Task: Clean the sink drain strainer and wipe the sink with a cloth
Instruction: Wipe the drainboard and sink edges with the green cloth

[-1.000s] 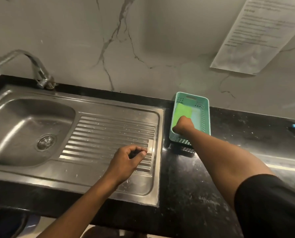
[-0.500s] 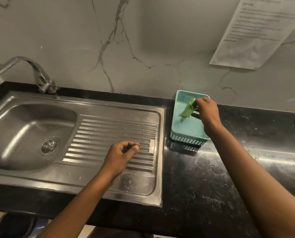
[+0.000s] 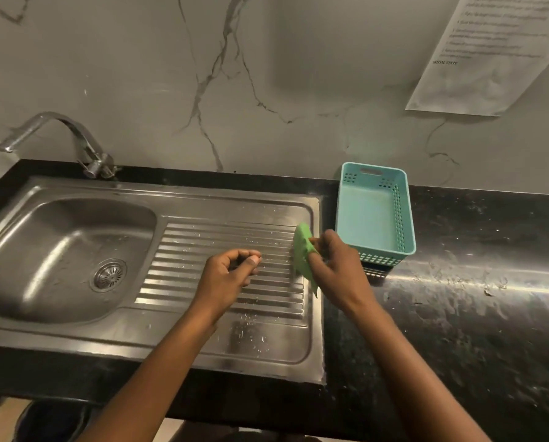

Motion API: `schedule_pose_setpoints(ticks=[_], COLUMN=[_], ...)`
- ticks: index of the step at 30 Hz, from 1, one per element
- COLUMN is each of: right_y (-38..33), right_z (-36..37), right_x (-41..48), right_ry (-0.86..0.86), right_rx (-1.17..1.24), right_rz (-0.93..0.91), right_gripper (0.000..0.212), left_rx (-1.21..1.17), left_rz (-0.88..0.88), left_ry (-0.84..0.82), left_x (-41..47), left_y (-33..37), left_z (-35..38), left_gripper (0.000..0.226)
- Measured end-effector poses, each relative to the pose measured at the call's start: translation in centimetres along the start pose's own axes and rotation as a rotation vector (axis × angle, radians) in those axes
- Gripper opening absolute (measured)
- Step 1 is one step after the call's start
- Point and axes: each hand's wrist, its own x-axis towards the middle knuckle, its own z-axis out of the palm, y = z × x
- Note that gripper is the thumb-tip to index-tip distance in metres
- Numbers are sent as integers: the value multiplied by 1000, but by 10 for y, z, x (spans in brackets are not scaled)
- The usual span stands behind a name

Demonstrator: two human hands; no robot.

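We lifted the cloth [image 3: 302,247] from the basket [image 3: 382,257]; our right fingers [image 3: 329,240] pinch it. Our left fingers [image 3: 238,254] curl empty. Wiping can begin.

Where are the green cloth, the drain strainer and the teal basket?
green cloth [image 3: 301,247], head view, its upper fold.
drain strainer [image 3: 108,275], head view, its metal centre.
teal basket [image 3: 367,218], head view, its bare floor.

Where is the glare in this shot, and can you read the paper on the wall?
Head view: a glare streak crosses the black countertop right of the teal basket; softer highlights in the sink basin; the paper is too blurred to read; the green cloth in the right hand looks soft-edged.
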Motion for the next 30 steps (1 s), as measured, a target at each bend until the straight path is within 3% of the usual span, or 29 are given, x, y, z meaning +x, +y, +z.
schedule_pose_setpoints(ticks=[3, 7, 9, 11, 14, 19, 25, 30], right_y=[4, 6, 6, 4, 0, -5, 11, -9], right_z=[18, 57, 70, 83, 111, 183, 224, 269], right_x=[-10, -22, -21, -14, 2, 21, -3, 2], right_ry=[7, -325, -482, -524, -420, -346, -148, -25], right_rx=[-222, -548, -548, -458, -377, -619, -704, -541], right_rz=[-97, -77, 10, 112, 236, 92, 156, 303], right_gripper=[14, 16, 40, 70, 83, 73, 67, 79], left_rx=[-7, -18, -11, 4, 20, 9, 28, 23], left_rz=[-12, -36, -39, -43, -49, -59, -56, -63], left_ry=[9, -5, -21, -37, -62, -85, -142, -113], left_x=[3, 7, 9, 13, 18, 29, 40, 46], left_y=[-10, -25, -31, -36, -42, -47, -53, -60], left_z=[-21, -54, -69, -85, -107, -139, -172, -196], left_gripper=[13, 14, 13, 13, 13, 13, 14, 13])
